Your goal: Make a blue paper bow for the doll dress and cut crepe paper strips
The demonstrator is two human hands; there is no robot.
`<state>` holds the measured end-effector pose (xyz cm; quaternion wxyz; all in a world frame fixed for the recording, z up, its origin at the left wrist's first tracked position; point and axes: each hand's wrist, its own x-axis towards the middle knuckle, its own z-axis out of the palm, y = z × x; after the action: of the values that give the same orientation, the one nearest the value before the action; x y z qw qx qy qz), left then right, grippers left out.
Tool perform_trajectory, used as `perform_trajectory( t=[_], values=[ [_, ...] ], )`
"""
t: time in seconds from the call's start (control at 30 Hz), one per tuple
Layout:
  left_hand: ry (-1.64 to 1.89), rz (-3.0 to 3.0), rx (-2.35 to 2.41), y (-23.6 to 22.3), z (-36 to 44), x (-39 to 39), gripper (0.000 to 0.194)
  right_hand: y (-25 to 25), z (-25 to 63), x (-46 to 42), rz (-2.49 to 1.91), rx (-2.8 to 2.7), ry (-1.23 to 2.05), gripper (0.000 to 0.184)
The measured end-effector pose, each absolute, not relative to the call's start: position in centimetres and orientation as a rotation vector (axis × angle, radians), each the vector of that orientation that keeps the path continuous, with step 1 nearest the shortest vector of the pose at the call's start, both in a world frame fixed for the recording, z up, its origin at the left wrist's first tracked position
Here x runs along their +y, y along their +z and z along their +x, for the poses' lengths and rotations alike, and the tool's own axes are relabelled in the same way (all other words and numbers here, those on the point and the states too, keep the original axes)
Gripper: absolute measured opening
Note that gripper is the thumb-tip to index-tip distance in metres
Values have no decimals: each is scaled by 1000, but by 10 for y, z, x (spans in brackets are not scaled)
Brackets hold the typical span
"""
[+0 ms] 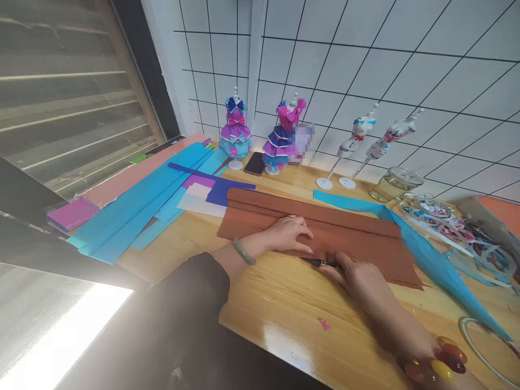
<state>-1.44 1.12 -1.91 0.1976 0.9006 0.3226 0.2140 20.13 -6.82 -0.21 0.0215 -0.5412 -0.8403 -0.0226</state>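
A sheet of brown crepe paper (357, 235), folded over along its far edge, lies on the wooden table. My left hand (286, 235) rests flat on it near the middle, palm down with fingers apart. At the paper's near edge, my right hand (357, 276) is closed around a pair of dark-handled scissors (323, 263). Their narrow tip points left along the edge; most of the handle is hidden by my fingers. My two hands are close together but not touching.
Blue crepe paper (146, 200) and coloured sheets lie at the left. Behind stand two dressed mini mannequins (235, 127) and two barer ones (355, 135), a phone (254, 163) and a glass jar (396, 184). A blue strip (439, 265) and ribbons (450, 225) lie right.
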Motion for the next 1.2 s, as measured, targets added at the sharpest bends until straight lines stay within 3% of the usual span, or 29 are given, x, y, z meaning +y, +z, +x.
perform_trajectory(
  t=[0.93,1.2],
  values=[
    [621,2537,888,-21,-15,11,40,-5,193,-72,-1635,-2592,-60,40],
    [437,2575,783,-3,-24,15,41,-4,192,-73,-1666,-2595,-37,43]
  ],
)
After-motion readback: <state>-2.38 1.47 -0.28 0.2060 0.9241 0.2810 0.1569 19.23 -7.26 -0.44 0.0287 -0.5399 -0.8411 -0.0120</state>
